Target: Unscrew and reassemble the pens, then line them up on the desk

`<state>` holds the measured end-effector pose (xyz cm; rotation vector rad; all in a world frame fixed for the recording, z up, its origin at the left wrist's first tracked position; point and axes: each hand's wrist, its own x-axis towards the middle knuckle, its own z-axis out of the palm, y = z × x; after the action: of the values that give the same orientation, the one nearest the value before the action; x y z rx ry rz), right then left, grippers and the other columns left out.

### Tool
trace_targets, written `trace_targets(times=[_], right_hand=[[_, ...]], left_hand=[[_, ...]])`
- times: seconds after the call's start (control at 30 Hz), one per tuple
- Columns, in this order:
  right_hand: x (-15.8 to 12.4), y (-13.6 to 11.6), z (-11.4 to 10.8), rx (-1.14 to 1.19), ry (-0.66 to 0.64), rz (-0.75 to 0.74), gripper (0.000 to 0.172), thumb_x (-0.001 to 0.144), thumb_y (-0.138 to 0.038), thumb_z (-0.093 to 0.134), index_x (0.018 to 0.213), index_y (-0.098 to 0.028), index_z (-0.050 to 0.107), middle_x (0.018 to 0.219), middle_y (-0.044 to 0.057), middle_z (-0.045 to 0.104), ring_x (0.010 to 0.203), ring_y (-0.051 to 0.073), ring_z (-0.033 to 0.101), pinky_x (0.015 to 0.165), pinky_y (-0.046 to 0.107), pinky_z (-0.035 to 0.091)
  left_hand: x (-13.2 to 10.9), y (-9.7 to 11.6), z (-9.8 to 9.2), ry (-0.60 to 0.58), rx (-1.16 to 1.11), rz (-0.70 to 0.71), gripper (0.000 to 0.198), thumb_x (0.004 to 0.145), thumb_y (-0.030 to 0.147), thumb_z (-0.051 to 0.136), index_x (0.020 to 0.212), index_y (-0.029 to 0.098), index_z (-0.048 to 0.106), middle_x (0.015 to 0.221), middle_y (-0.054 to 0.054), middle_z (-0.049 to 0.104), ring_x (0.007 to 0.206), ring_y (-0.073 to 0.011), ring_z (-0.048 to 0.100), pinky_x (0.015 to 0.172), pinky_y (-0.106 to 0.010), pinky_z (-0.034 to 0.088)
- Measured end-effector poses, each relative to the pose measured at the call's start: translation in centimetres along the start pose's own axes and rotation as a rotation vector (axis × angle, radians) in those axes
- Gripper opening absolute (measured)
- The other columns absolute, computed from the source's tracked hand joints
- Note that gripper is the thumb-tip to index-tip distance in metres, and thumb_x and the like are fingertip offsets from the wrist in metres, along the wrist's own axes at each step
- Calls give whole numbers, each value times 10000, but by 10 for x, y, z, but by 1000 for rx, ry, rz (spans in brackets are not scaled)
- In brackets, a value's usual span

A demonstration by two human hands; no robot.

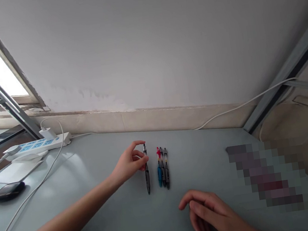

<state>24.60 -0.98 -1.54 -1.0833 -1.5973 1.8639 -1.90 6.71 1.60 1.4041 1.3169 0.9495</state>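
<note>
My left hand (133, 158) is closed around the upper part of a dark-gripped pen (148, 181), its index fingertip at the pen's top end and its thumb against the barrel. The pen points toward me. Just right of it, three click pens lie side by side: a pen with a blue grip and red top (160, 176), a dark pen (163, 173) in the middle, and another dark pen (167, 176) on the right. My right hand (210, 214) hovers near the front, below those pens, fingers loosely bent and apart, holding nothing.
On the left of the grey table (114, 220) are a white power strip (43, 143) with a plugged-in charger (47, 133), a black mouse-like object (8, 192) and a long white cable (41, 183). A pixelated patch hides something at right. A wall (148, 55) stands behind.
</note>
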Motion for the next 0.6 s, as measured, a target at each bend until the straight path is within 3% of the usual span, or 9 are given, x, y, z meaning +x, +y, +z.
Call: trace_targets(times=[0.07,0.17,0.27,0.43,0.6], right_hand=[[0,-1,0,-21,9,-18,513,907,-642,482,963,-149,611,557,-38,582,354,61,435,367,170,335],[1,-2,-4,-74,49,-62,469,929,-597,467,970,-154,616,572,-39,578,371,69,436,389,189,349],[5,-7,-12,-150,116,-117,428,956,-546,437,983,-160,619,594,-41,562,405,84,448,420,213,364],[13,-17,-24,-345,235,-233,300,974,-420,463,1029,-177,630,720,-7,586,576,140,553,544,266,446],[18,-24,-27,-565,259,-330,197,946,-261,524,1104,-208,631,967,61,671,873,221,638,768,352,521]], left_hand=[[16,-5,-2,5,78,-13,440,889,246,695,1294,230,524,932,6,652,625,-135,641,656,-337,577],[36,-13,2,8,174,-35,333,952,270,630,1268,180,576,1185,-88,650,903,-216,683,754,-396,599],[43,-17,11,20,243,-43,329,958,284,623,1268,183,587,1271,-104,626,1021,-251,666,837,-447,584],[26,-15,14,-5,305,23,355,958,278,620,1298,191,563,1294,-107,610,1019,-252,663,843,-454,581],[4,-13,0,-197,339,156,441,857,183,677,1284,215,568,1311,-110,582,1013,-233,675,857,-390,586]])
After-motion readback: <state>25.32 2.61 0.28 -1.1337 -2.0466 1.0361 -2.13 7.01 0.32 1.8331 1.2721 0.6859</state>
